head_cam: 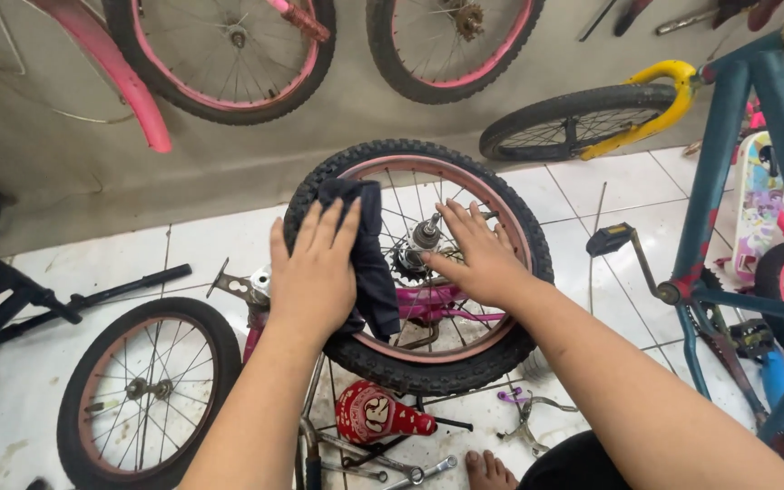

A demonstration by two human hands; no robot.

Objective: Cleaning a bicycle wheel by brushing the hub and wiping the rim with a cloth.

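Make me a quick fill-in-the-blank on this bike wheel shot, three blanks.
1. The left hand presses a dark ____ against the wheel.
2. The right hand rests on the spokes beside the wheel's ____.
3. The rim of that wheel is ____ in colour.
Missing words: cloth; hub; pink

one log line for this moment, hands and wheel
left hand: pressing dark cloth on wheel | right hand: flat on spokes by hub
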